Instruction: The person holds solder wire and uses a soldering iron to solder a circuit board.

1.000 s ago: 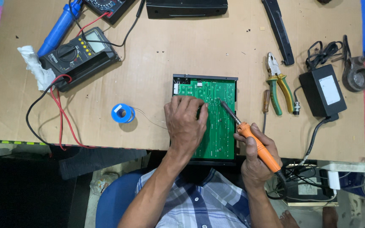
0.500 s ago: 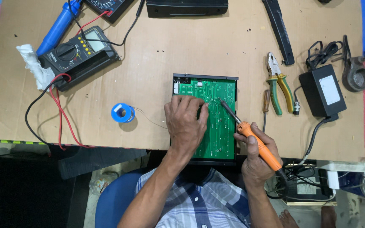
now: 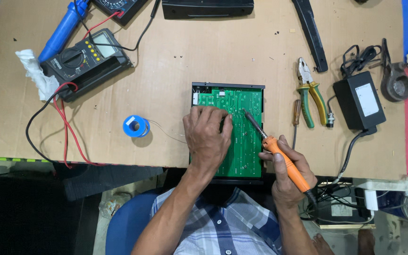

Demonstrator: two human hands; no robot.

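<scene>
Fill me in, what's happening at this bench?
A person is soldering a green circuit board that sits in a black tray on the brown wooden table. The right hand holds an orange-handled soldering iron, tip on the board. The left hand rests on the board. Thin wire runs towards it from a blue solder spool.

The left hand (image 3: 207, 134) lies palm down, fingers curled and pointing away from the body, forearm bare. The right hand (image 3: 286, 174) sits lower and to the side (thumb uppermost), fingers wrapped in a closed, pen-like grip, wrist bent slightly inward.
</scene>
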